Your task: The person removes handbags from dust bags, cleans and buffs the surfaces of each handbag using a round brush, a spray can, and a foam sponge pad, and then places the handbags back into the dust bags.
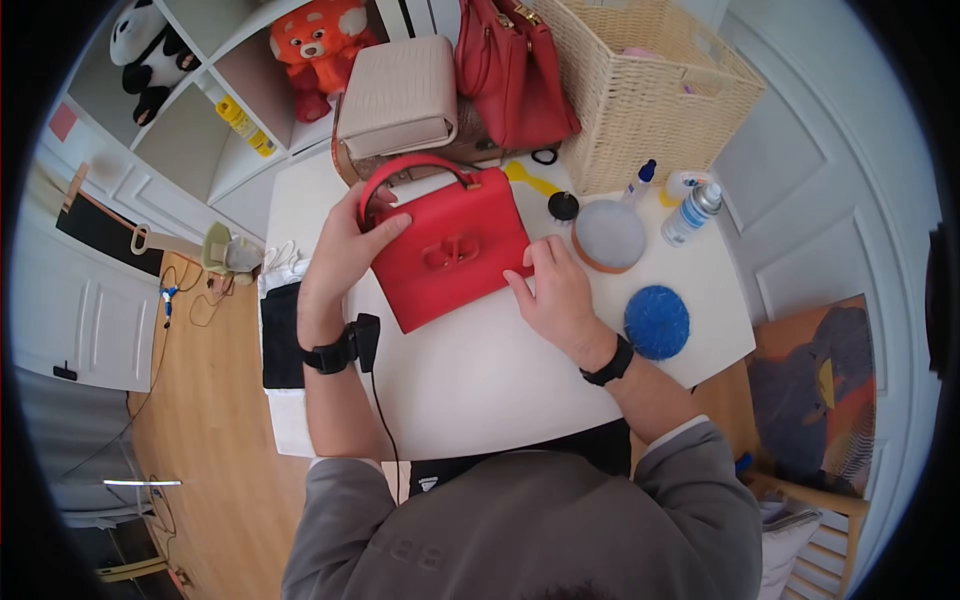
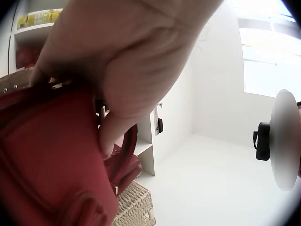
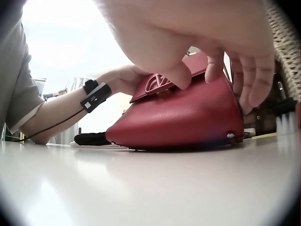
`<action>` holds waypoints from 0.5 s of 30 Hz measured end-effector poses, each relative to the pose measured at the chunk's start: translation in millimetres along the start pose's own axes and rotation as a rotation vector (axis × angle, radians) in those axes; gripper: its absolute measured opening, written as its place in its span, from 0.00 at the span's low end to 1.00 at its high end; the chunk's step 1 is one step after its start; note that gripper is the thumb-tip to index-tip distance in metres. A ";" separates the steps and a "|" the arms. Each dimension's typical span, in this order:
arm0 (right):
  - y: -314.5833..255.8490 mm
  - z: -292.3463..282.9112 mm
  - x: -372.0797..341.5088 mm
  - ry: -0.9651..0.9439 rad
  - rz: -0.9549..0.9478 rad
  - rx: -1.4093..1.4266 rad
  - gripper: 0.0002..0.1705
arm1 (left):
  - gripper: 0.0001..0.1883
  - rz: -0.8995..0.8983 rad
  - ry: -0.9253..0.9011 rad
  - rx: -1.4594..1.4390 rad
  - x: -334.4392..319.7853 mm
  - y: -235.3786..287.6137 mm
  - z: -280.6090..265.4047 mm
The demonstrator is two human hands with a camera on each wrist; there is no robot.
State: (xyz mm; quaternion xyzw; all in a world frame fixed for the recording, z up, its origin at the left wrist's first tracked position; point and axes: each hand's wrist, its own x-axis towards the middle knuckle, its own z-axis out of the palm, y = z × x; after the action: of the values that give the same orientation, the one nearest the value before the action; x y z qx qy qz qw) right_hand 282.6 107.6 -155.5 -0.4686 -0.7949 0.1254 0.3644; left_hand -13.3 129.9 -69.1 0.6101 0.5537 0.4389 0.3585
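A red handbag [image 1: 455, 255] with a top handle and a looped emblem on its flap leans tilted over the white table. My left hand [image 1: 345, 235] grips its upper left corner, thumb across the front and fingers behind near the handle. In the left wrist view, that thumb lies along the bag's edge. At the bag's right edge is my right hand [image 1: 560, 295], its thumb and index finger spread over the front. The right wrist view shows the other fingers of this hand hanging loosely bent beside the bag's side panel [image 3: 235, 110]. The bag's base sits on the table there.
Behind stand a beige bag [image 1: 395, 95], another red handbag [image 1: 515, 80] and a wicker basket [image 1: 640, 100]. To the right are a round tin [image 1: 608, 237], a spray can [image 1: 692, 215] and a blue round pad [image 1: 657, 322]. A yellow brush [image 1: 532, 180] lies behind the bag.
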 end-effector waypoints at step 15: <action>2.8 -0.6 1.8 0.084 0.060 0.051 0.15 | 0.16 -0.028 -0.292 0.069 -9.3 21.2 4.7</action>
State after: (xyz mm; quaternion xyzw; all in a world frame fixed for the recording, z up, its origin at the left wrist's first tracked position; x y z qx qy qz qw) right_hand 284.3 110.5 -155.8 -0.4876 -0.7611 0.1365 0.4054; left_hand -1.3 118.1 -52.5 0.6714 0.5191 0.3213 0.4201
